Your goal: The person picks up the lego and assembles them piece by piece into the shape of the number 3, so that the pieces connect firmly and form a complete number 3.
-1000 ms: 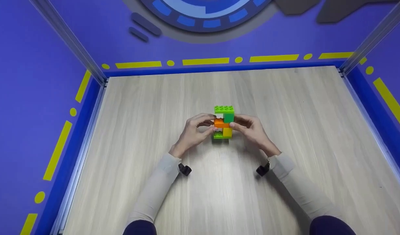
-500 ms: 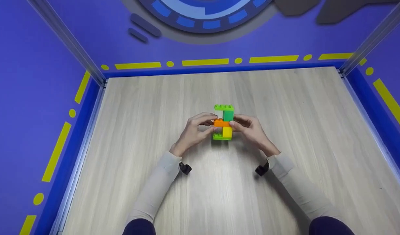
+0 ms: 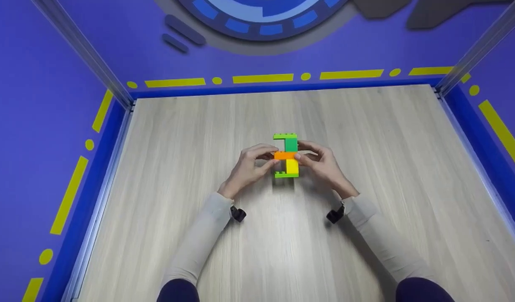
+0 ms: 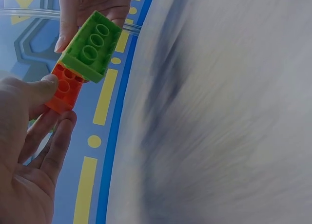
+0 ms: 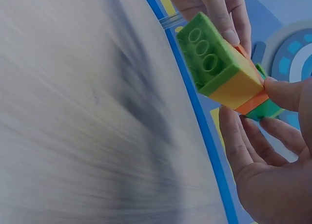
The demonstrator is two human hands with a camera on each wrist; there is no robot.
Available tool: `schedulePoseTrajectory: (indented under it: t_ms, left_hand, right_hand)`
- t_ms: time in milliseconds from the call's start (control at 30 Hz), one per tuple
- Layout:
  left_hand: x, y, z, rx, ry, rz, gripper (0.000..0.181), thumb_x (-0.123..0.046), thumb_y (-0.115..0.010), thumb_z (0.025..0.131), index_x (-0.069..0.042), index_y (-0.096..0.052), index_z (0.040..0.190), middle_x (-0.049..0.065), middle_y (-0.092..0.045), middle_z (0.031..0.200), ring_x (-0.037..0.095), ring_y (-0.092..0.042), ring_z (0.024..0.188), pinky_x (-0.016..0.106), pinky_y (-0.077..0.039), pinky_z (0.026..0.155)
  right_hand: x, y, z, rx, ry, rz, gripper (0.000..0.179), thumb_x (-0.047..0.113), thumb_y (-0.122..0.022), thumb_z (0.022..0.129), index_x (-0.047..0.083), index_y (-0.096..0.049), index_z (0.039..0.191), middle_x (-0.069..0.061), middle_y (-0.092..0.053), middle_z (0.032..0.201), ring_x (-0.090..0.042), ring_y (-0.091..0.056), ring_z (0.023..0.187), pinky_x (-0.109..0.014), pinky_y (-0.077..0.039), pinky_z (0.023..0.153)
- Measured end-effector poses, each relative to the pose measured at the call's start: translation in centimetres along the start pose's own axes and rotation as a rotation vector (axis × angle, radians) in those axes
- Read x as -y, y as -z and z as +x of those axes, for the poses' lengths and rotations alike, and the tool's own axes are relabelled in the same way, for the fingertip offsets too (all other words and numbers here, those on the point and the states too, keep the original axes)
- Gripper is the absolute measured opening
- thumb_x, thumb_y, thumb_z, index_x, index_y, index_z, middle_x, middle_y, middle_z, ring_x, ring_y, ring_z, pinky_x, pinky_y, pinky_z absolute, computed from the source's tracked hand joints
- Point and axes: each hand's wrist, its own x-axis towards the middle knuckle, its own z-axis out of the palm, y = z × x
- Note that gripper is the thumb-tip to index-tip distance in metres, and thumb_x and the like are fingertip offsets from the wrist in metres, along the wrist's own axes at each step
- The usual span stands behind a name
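Observation:
Both hands hold one stack of toy building bricks in front of the person. From the top, in the head view, it has a light green brick point(image 3: 285, 136), a darker green brick point(image 3: 291, 145), an orange brick point(image 3: 284, 155), a yellow brick point(image 3: 292, 166) and a light green brick point(image 3: 286, 175) at the bottom. My left hand point(image 3: 252, 165) pinches the orange brick's left end between thumb and fingers. My right hand point(image 3: 321, 164) grips the stack's right side, thumb on the orange brick. In the right wrist view, the bottom light green brick point(image 5: 209, 51) shows its hollow underside.
A pale wooden table point(image 3: 190, 138) lies beneath, with the stack's shadow on it. Blue panels point(image 3: 257, 63) with yellow markings stand at the back and sides, joined by metal posts point(image 3: 89, 54). A small black camera sits on each wrist.
The stack has tilted, so the top brick's studs now show almost edge-on and the yellow brick's front shows more. It has shifted slightly left. Both hands keep their hold.

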Motion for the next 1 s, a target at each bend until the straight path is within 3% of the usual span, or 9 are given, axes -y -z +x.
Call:
schedulePoseTrajectory:
  t_ms: [267,433,567,767,1000]
  left_hand:
    - [0.9,-0.2,-0.1,0.019,0.050,-0.005,0.033,-0.013,-0.076,0.101,-0.001,-0.073,0.132,0.013,-0.076,0.123,0.024,-0.075,0.105,0.039,-0.064,0.094]
    - [1.4,-0.2,-0.2,0.051,0.095,0.022,0.031,-0.015,-0.075,0.102,-0.007,-0.075,0.132,0.009,-0.077,0.126,0.018,-0.075,0.110,0.031,-0.063,0.094]
    - [1.7,-0.2,-0.3,0.073,0.129,0.048,0.030,-0.016,-0.075,0.102,-0.007,-0.076,0.130,0.008,-0.076,0.130,0.016,-0.074,0.112,0.026,-0.061,0.095]
    - [2.1,-0.4,-0.2,0.093,0.161,0.064,0.029,-0.014,-0.075,0.102,-0.004,-0.075,0.129,0.012,-0.076,0.127,0.018,-0.074,0.109,0.029,-0.060,0.096]
    - [2.4,-0.6,-0.4,0.102,0.171,0.097,0.029,-0.011,-0.075,0.101,-0.007,-0.075,0.130,0.009,-0.075,0.129,0.019,-0.073,0.110,0.029,-0.060,0.098]
  right_hand:
    - [-1.3,-0.1,0.5,0.004,-0.014,-0.036,0.050,0.021,-0.074,0.103,0.003,-0.061,0.148,-0.020,-0.059,0.146,-0.024,-0.074,0.114,-0.041,-0.062,0.099]
    - [-1.9,-0.3,0.8,0.007,-0.034,-0.083,0.049,0.022,-0.073,0.104,0.001,-0.062,0.147,-0.023,-0.061,0.142,-0.029,-0.071,0.119,-0.031,-0.063,0.093]
    - [-2.4,-0.6,1.1,0.001,-0.074,-0.098,0.050,0.023,-0.073,0.104,0.002,-0.062,0.148,-0.022,-0.062,0.141,-0.031,-0.070,0.122,-0.031,-0.062,0.092]
    - [-3.1,-0.8,1.4,-0.018,-0.108,-0.115,0.047,0.022,-0.072,0.104,0.002,-0.063,0.146,-0.022,-0.066,0.138,-0.032,-0.069,0.124,-0.030,-0.061,0.096]
    - [-3.3,-0.9,1.5,-0.032,-0.135,-0.188,0.050,0.026,-0.072,0.105,0.002,-0.062,0.147,-0.019,-0.066,0.145,-0.031,-0.067,0.128,-0.029,-0.057,0.103]
